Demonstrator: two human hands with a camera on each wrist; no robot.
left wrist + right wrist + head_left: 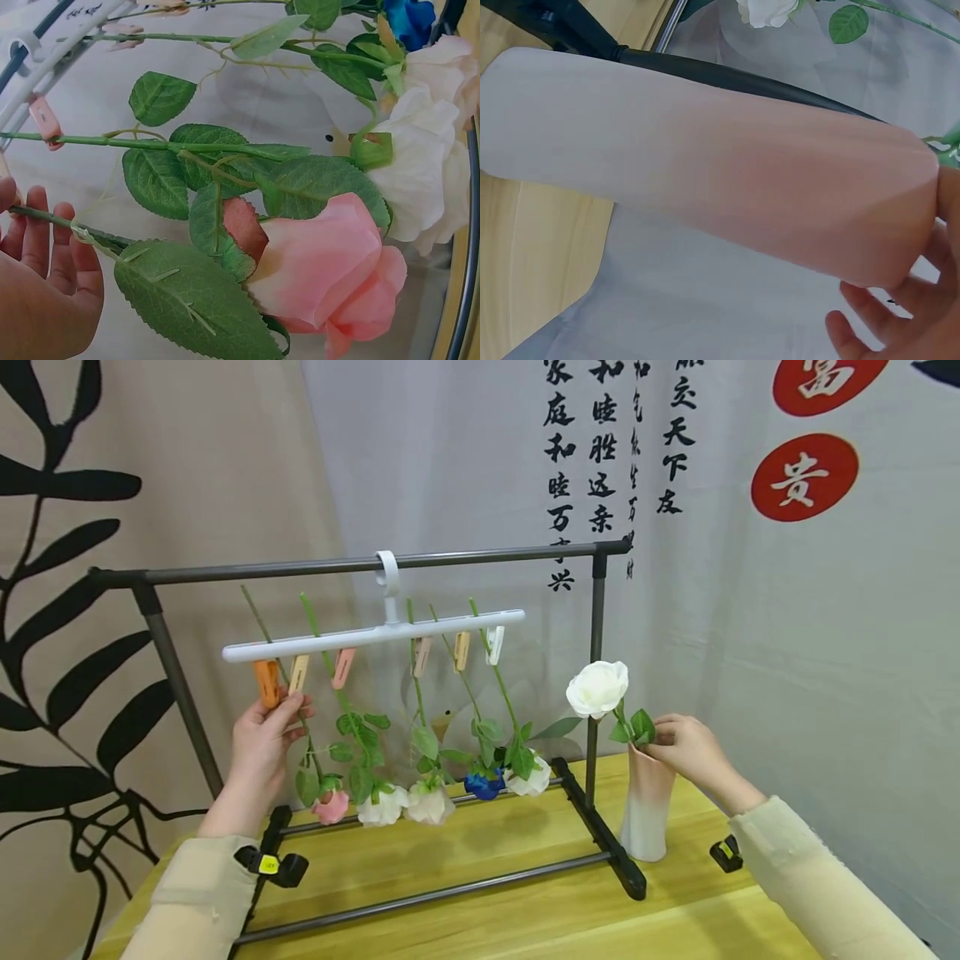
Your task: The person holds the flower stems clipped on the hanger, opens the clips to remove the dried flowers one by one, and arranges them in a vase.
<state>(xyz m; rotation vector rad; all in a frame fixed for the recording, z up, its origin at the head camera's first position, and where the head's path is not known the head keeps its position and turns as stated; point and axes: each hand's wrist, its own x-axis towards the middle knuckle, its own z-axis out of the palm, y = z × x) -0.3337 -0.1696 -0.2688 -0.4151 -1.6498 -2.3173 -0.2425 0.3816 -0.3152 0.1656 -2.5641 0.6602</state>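
My left hand (262,739) pinches a pale yellow clothespin (298,674) near the left end of a white clip hanger (337,639). A pink rose (331,806) hangs head down there, its stem (45,216) running past my fingers. Beside that clothespin hangs an orange clothespin (267,683). At the mouth of a pink-and-white vase (647,806), my right hand (693,752) has its fingertips at the stem and leaves of an upright white rose (597,689); the exact grip is partly hidden. In the right wrist view, some fingers (866,311) are by the vase's rim.
The hanger hooks over a dark metal rack (300,568) standing on a wooden table (525,927). Several other flowers hang head down, among them a blue flower (484,785) and a white flower (531,775). A printed curtain (465,460) hangs behind.
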